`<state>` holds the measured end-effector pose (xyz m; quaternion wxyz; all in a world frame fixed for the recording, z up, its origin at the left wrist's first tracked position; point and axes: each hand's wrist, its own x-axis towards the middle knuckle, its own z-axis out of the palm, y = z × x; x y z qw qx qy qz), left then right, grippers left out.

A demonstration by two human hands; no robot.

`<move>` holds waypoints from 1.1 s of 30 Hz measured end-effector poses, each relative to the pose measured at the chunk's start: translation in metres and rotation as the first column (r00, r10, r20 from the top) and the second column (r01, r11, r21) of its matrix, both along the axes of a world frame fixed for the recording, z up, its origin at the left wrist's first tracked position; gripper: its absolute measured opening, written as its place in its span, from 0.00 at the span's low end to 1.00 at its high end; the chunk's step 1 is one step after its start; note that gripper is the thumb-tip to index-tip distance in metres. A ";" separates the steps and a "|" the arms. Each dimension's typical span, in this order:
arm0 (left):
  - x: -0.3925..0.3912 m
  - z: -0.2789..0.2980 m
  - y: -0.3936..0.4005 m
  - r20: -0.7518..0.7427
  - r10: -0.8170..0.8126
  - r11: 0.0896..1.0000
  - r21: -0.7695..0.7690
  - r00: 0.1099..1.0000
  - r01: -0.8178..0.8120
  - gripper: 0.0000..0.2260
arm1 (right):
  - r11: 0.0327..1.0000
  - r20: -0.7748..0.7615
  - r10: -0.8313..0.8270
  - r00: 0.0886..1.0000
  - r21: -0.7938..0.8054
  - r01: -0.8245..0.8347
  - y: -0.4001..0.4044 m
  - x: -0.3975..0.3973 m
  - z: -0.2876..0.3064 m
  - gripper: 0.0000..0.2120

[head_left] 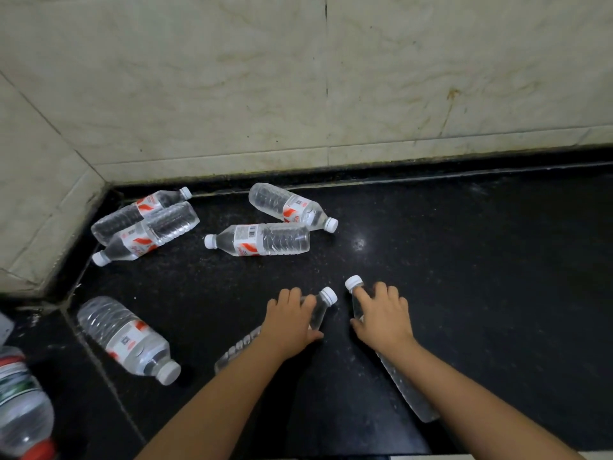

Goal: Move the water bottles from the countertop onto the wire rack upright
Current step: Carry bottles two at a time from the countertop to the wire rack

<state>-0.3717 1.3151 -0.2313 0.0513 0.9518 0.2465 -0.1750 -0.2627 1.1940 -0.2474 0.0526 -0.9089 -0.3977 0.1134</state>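
Clear water bottles with white caps and red-and-white labels lie on their sides on the black countertop (464, 260). My left hand (293, 322) grips one lying bottle (323, 305) near its neck, cap pointing up-right. My right hand (384, 315) grips a second lying bottle (406, 390), its cap toward the wall. Two bottles (146, 220) lie stacked in the far left corner. Two more (265, 240) lie in the middle near the wall. Another bottle (127, 338) lies at the near left. No wire rack is in view.
A marble-tiled wall (298, 78) runs along the back and the left side. At the bottom left edge there is a bottle with a green and red label (23, 403). Bare black counter stretches to the right.
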 end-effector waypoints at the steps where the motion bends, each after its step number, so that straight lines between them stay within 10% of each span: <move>1: -0.001 -0.001 -0.001 0.017 0.004 1.000 -0.002 1.000 -0.004 0.28 | 1.000 0.014 0.010 1.000 -0.014 -0.010 0.000 -0.001 0.002 0.25; 6: -0.008 0.002 -0.003 0.101 -0.040 0.998 0.052 0.994 0.035 0.25 | 1.000 0.046 0.012 0.999 0.003 -0.012 -0.002 -0.004 0.009 0.24; 11: -0.036 0.024 0.000 0.294 0.012 1.000 -0.004 0.956 -0.011 0.22 | 0.929 0.178 0.031 0.984 0.358 -0.094 -0.032 -0.020 0.024 0.36; 16: -0.054 0.043 -0.001 0.512 0.077 0.994 -0.102 0.855 -0.029 0.22 | 0.812 0.265 -0.028 0.964 0.568 -0.133 -0.053 -0.042 0.036 0.20; 33: 0.064 0.125 -0.130 0.786 -0.428 0.850 0.182 0.447 0.495 0.25 | 0.690 0.413 -0.492 0.766 0.722 0.054 -0.203 -0.022 0.136 0.21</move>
